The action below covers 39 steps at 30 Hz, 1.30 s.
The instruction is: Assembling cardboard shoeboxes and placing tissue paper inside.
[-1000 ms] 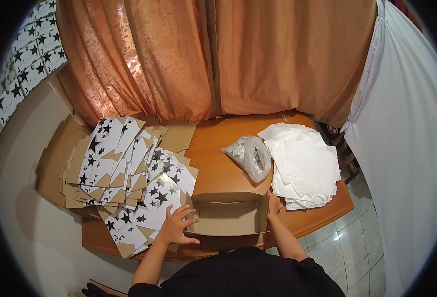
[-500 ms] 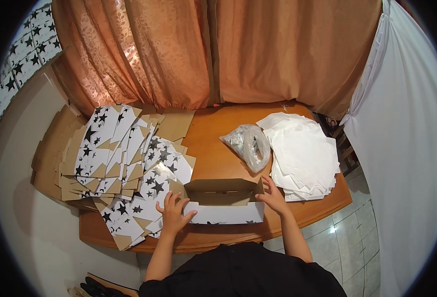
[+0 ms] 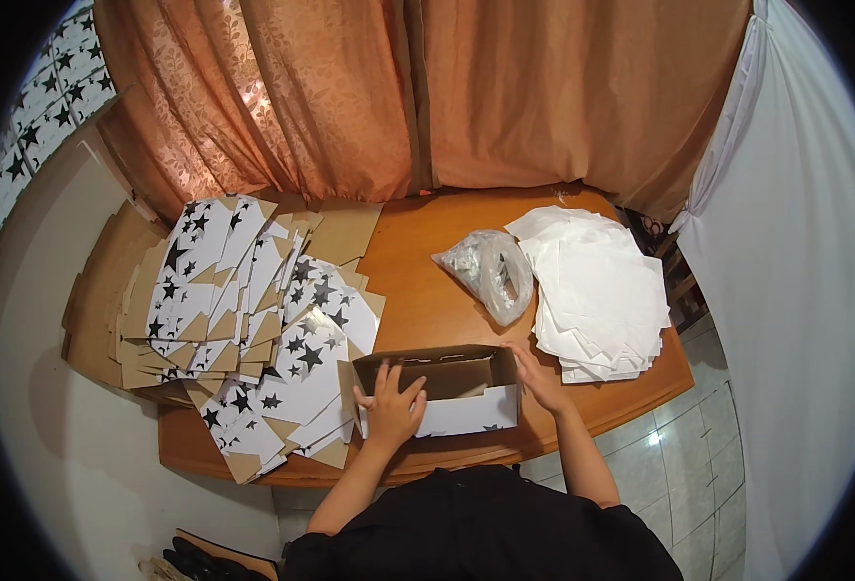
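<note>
A cardboard box (image 3: pixel 466 413), white with black stars outside and brown inside, stands near the table's front edge with its top open. My left hand (image 3: pixel 392 407) is over the box's left front part, fingers spread and reaching across the front wall toward the inside. Against the right end wall rests my right hand (image 3: pixel 540 382), its fingers stretched out and nothing gripped in them. Left of the box lies a heap of flat, star-printed cardboard pieces (image 3: pixel 311 344), close to my left wrist.
A tied-looking clear plastic bag (image 3: pixel 490 276) with small contents sits behind the box. To its right is a stack of white paper sheets (image 3: pixel 602 290). More cardboard (image 3: pixel 195 290) is piled at the left. Orange curtains (image 3: pixel 331 97) hang behind the wooden table (image 3: pixel 408 242).
My left hand has moved right, from the box's left corner to over its front wall. My right hand has shifted to the outside of the right end.
</note>
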Each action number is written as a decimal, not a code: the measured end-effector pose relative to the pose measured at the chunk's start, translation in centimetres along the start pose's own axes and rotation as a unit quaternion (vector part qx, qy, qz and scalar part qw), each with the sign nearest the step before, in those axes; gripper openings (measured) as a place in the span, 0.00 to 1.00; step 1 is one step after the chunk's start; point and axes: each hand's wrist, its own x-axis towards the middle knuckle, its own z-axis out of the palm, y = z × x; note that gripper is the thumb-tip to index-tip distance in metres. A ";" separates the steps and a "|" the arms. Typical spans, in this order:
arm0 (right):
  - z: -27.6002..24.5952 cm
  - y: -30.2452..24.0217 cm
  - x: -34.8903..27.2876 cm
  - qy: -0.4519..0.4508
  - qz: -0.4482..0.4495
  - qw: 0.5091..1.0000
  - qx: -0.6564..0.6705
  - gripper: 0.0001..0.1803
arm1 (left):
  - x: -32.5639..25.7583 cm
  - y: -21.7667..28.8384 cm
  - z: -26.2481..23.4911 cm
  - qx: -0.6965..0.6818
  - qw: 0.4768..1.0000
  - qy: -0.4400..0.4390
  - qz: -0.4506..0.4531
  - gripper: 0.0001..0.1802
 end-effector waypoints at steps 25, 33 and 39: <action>5.8 1.4 2.1 0.256 0.008 0.917 -0.306 0.45 | -1.2 -2.2 2.2 -0.005 0.992 0.127 0.025 0.18; 5.8 3.5 2.5 0.274 -0.103 0.892 -0.343 0.39 | -1.3 -5.5 -1.3 -0.134 0.939 0.259 -0.180 0.34; 5.4 3.0 2.0 0.238 -0.134 0.883 -0.381 0.27 | 0.3 -8.7 -1.3 -0.189 0.928 0.213 -0.240 0.35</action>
